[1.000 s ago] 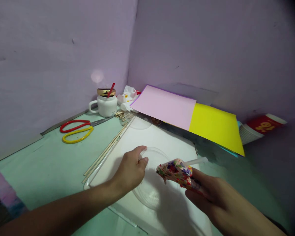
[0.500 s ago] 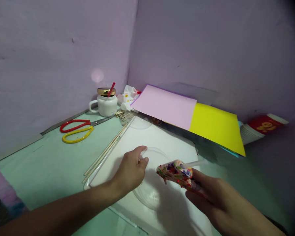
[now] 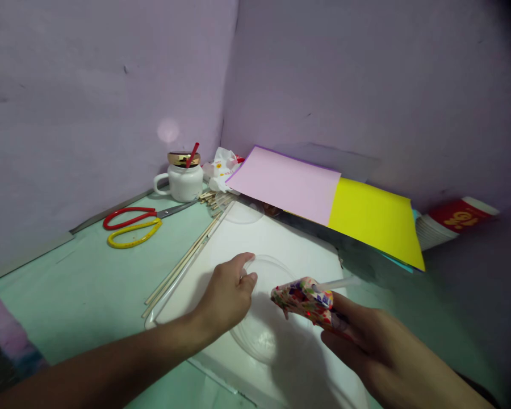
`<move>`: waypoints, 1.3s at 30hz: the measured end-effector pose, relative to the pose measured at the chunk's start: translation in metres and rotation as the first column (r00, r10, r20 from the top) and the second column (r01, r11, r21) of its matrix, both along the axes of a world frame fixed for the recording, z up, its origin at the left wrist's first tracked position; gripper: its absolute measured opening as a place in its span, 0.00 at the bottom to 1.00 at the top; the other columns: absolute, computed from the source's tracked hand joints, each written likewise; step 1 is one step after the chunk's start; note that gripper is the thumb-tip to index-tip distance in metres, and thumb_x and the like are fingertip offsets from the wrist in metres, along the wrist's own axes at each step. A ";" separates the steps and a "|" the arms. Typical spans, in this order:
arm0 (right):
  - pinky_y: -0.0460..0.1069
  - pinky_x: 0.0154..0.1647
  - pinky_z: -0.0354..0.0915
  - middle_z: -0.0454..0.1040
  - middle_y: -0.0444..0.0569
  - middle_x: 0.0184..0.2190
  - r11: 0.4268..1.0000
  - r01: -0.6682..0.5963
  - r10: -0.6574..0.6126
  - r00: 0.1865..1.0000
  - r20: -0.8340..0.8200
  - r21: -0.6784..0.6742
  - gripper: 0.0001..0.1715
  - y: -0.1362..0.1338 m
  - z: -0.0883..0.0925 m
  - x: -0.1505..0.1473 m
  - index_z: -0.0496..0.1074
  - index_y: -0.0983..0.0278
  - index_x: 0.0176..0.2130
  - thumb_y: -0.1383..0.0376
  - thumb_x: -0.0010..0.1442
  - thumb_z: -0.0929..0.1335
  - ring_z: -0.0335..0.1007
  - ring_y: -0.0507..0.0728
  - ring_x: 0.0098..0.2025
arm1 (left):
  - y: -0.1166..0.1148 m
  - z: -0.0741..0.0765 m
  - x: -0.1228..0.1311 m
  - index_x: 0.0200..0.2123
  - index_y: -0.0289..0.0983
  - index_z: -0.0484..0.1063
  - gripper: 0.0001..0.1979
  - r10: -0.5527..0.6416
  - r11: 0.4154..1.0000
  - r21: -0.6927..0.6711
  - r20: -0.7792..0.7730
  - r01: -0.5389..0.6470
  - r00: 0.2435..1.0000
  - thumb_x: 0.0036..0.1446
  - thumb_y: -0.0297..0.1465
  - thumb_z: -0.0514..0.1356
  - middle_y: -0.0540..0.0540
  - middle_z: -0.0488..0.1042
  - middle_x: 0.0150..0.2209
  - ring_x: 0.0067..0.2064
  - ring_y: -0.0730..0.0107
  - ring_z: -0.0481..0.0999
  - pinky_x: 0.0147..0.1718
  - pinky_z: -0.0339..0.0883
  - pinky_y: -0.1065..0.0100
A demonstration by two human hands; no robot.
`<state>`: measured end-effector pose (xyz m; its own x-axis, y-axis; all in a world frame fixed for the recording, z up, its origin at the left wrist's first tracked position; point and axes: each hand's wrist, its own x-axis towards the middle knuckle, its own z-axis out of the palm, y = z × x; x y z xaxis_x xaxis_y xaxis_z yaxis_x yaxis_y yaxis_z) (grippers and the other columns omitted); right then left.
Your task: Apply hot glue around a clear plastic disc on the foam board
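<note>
My left hand (image 3: 229, 295) rests on the rim of a clear round plastic lid (image 3: 264, 329), fingers curled and pinching its far left edge. The lid lies on a white board (image 3: 276, 238). My right hand (image 3: 366, 346) grips a glue gun (image 3: 307, 298) wrapped in colourful patterned tape, its nozzle end pointing left over the lid. A translucent glue stick (image 3: 336, 282) pokes out of the gun's back.
Red and yellow scissors (image 3: 132, 225) lie at the left, near a white jar with a gold lid (image 3: 182, 177). Wooden skewers (image 3: 183, 258) line the board's left edge. Pink paper (image 3: 287, 184) and yellow paper (image 3: 372, 218) lean at the back. Red paper cups (image 3: 451, 218) lie at the right.
</note>
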<state>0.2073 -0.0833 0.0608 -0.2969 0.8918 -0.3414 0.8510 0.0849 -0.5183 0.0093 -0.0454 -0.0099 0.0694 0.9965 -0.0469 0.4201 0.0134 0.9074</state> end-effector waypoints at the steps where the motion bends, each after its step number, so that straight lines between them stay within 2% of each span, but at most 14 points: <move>1: 0.53 0.38 0.67 0.76 0.50 0.41 1.000 0.001 -0.001 1.000 0.005 0.000 0.21 0.000 0.000 0.000 0.65 0.55 0.51 0.63 0.57 0.61 0.73 0.62 0.39 | 0.000 0.000 0.000 0.50 0.30 0.66 0.21 -0.002 1.000 -0.010 -0.003 0.002 1.000 0.53 0.29 0.51 0.39 0.75 0.41 0.41 0.63 0.74 0.42 0.65 0.63; 7: 0.52 0.39 0.67 0.76 0.48 0.40 1.000 -0.003 0.003 1.000 0.030 -0.006 0.21 0.001 0.000 -0.001 0.65 0.55 0.51 0.63 0.57 0.60 0.73 0.60 0.39 | 0.001 0.001 0.001 0.50 0.29 0.66 0.21 -0.008 1.000 0.007 -0.008 0.008 1.000 0.53 0.29 0.51 0.37 0.74 0.44 0.42 0.62 0.73 0.44 0.64 0.62; 11: 0.51 0.36 0.68 0.77 0.48 0.39 1.000 -0.012 0.012 0.999 0.044 0.012 0.21 0.000 0.001 -0.002 0.66 0.55 0.51 0.63 0.57 0.61 0.74 0.60 0.37 | 0.000 -0.001 0.001 0.50 0.29 0.66 0.21 -0.008 1.000 0.013 -0.007 0.008 1.000 0.53 0.29 0.51 0.38 0.75 0.42 0.40 0.64 0.74 0.43 0.64 0.63; 16: 0.50 0.38 0.68 0.76 0.47 0.43 1.000 -0.015 0.015 0.999 0.040 -0.003 0.24 -0.001 0.000 -0.001 0.64 0.54 0.52 0.63 0.56 0.61 0.73 0.61 0.40 | -0.001 -0.002 0.000 0.50 0.30 0.66 0.21 -0.006 0.999 0.031 0.036 0.005 0.999 0.53 0.30 0.51 0.43 0.76 0.34 0.33 0.68 0.73 0.36 0.66 0.68; 19: 0.51 0.39 0.67 0.75 0.47 0.45 1.000 -0.012 0.012 1.000 0.027 -0.004 0.24 0.001 -0.001 0.001 0.63 0.54 0.53 0.63 0.57 0.61 0.72 0.61 0.42 | -0.002 0.000 0.000 0.49 0.31 0.67 0.20 -0.012 0.999 0.037 0.049 0.010 0.999 0.53 0.30 0.51 0.50 0.71 0.24 0.26 0.71 0.69 0.30 0.64 0.70; 23: 0.51 0.43 0.67 0.73 0.49 0.49 1.000 0.010 -0.011 0.999 -0.037 -0.003 0.24 0.004 -0.001 0.002 0.64 0.57 0.54 0.63 0.57 0.61 0.71 0.61 0.45 | -0.004 0.001 0.000 0.49 0.31 0.65 0.20 -0.045 0.999 0.022 0.092 0.043 0.995 0.54 0.30 0.51 0.57 0.59 0.17 0.20 0.75 0.61 0.23 0.59 0.72; 28: 0.51 0.45 0.67 0.73 0.50 0.48 0.999 0.052 -0.051 0.989 -0.136 0.004 0.24 0.000 0.000 0.006 0.65 0.60 0.54 0.64 0.57 0.61 0.71 0.61 0.46 | -0.006 0.000 0.000 0.49 0.31 0.65 0.19 -0.063 0.992 0.118 0.121 0.049 0.991 0.55 0.30 0.51 0.57 0.59 0.18 0.22 0.76 0.60 0.25 0.57 0.72; 32: 0.53 0.52 0.62 0.70 0.51 0.51 0.995 0.103 -0.101 0.973 -0.210 -0.001 0.25 -0.002 0.004 0.002 0.64 0.62 0.54 0.61 0.58 0.61 0.66 0.62 0.51 | -0.005 0.008 0.000 0.50 0.32 0.64 0.19 -0.053 0.992 0.125 0.248 0.022 0.967 0.56 0.32 0.50 0.58 0.56 0.17 0.19 0.77 0.57 0.21 0.55 0.73; 36: 0.57 0.50 0.62 0.70 0.52 0.51 0.991 0.127 -0.111 0.960 -0.255 0.049 0.26 -0.002 0.004 -0.003 0.61 0.61 0.56 0.62 0.57 0.62 0.70 0.63 0.46 | 0.000 0.017 -0.003 0.48 0.33 0.64 0.18 -0.046 0.995 0.099 0.339 0.013 0.940 0.55 0.34 0.52 0.59 0.53 0.16 0.17 0.78 0.55 0.18 0.51 0.74; 39: 0.57 0.50 0.62 0.71 0.52 0.50 0.988 0.148 -0.126 0.945 -0.301 0.048 0.27 -0.001 -0.003 -0.003 0.61 0.60 0.56 0.63 0.57 0.62 0.71 0.62 0.45 | 0.009 0.013 -0.006 0.44 0.34 0.65 0.16 -0.028 0.997 0.083 0.314 0.002 0.949 0.55 0.35 0.51 0.60 0.52 0.16 0.17 0.79 0.53 0.17 0.48 0.75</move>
<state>0.2039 -0.0841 0.0575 -0.2486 0.9493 -0.1924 0.6656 0.0232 -0.7459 0.0038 -0.0360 0.0033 0.0827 0.9948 0.0598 0.1123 -0.0689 0.9913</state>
